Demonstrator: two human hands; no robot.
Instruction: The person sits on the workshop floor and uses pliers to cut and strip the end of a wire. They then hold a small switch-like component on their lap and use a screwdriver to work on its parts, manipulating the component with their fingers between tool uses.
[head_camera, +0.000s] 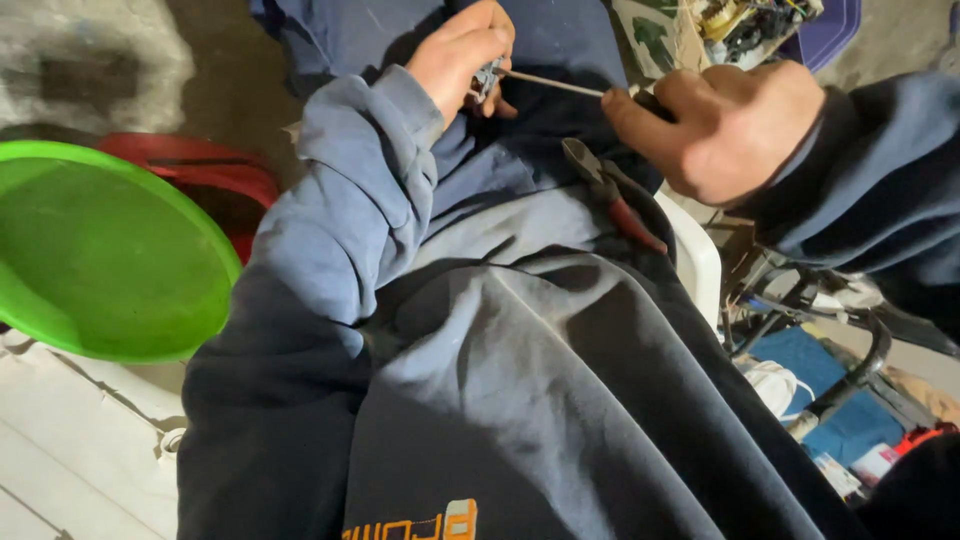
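Small grey part (487, 76) pinched in left hand (462, 52) fingertips; screwdriver (556, 84) in right hand (735, 125) fist

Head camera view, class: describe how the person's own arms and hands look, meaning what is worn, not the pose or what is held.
Both hands are bare, with no gloves: left hand, right hand. The left sleeve is loose, creased blue fabric with a ribbed cuff, darker navy nearer the shoulder. The right sleeve is dark navy.
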